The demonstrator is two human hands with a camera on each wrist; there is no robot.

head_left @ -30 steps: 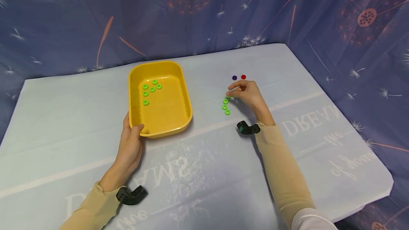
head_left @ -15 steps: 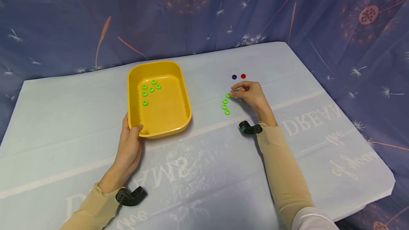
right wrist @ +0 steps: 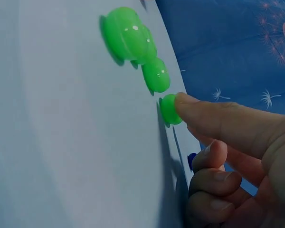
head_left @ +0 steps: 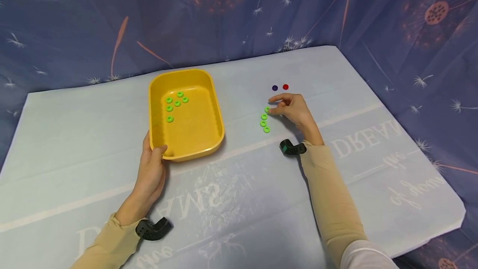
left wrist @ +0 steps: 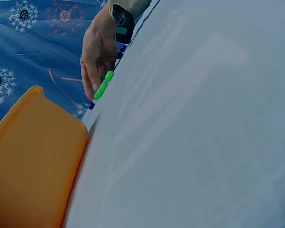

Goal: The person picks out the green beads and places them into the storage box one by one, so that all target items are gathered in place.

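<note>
My left hand (head_left: pixel 151 173) grips the near left corner of a yellow tray (head_left: pixel 213 151), thumb over the rim. Inside the tray lie several green rings (head_left: pixel 169 119). My right hand (head_left: pixel 295 111) hovers low over the table, index finger and thumb parted. Its thumb tip is at the farthest green ring (head_left: pixel 267 109) of a short curved row; whether it touches is unclear. In the right wrist view the thumb partly covers that green ring (right wrist: pixel 169 109). Nearer rings (head_left: pixel 263 123) of the row lie flat below the hand.
A dark purple bead (head_left: pixel 274 88) and a red bead (head_left: pixel 285 87) lie just beyond my right hand. Underneath everything is a pale table cover (head_left: pixel 239 202) with printed lettering. A blue patterned curtain (head_left: pixel 157 20) hangs behind and to the right of the table.
My right hand has shifted slightly to the right, and its thumb uncovers more of the farthest green ring. The left hand and tray have stayed in place.
</note>
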